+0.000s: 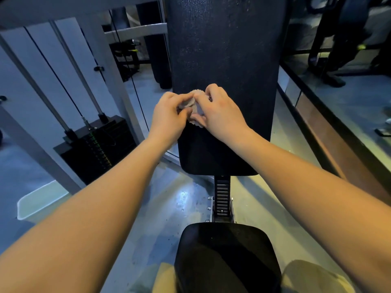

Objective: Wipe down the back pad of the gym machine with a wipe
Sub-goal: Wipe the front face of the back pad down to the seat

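A tall black back pad (pixel 226 49) stands upright in the middle of the view. In front of its lower half, both hands pinch a small crumpled white wipe (pixel 194 104). My left hand (pixel 169 115) grips the wipe's left side with fingers and thumb. My right hand (pixel 220 111) grips its right side, fingers curled over the top. Most of the wipe is hidden between the fingers. Whether it touches the pad cannot be told.
The black seat pad (pixel 226 256) lies below, joined by a ribbed post (pixel 221 197). A weight stack (pixel 99 144) with cables and a white frame (pixel 118 66) stands to the left. A ledge with glass (pixel 330 123) runs along the right. Grey floor lies between.
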`<action>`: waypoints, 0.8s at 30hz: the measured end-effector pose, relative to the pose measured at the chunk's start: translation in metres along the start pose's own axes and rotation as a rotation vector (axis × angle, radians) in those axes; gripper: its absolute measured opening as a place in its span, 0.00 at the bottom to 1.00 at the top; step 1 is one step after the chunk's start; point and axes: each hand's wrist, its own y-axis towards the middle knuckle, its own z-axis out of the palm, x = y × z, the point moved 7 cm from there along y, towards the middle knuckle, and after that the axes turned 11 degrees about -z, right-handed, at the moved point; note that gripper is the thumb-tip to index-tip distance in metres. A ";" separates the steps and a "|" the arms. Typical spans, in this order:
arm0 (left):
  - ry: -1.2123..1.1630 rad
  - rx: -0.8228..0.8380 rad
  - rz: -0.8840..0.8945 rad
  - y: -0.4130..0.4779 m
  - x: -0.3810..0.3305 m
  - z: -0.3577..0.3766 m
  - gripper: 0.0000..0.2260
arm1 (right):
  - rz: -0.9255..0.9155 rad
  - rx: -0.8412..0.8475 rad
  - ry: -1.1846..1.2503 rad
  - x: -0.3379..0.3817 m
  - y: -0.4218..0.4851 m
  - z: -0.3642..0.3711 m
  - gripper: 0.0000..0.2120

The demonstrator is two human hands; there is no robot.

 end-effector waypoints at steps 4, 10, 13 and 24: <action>-0.083 -0.044 -0.117 0.004 0.013 -0.008 0.05 | -0.041 -0.029 -0.053 0.010 0.009 0.000 0.14; -0.035 0.004 -0.120 0.011 0.028 -0.007 0.04 | -0.177 -0.069 -0.153 0.021 0.010 0.005 0.17; 0.002 0.027 -0.086 0.003 0.023 -0.005 0.06 | -0.179 -0.079 -0.157 0.021 0.005 0.009 0.11; 0.276 0.455 -0.013 -0.099 0.054 0.075 0.06 | -0.261 0.123 0.002 0.052 -0.133 0.051 0.12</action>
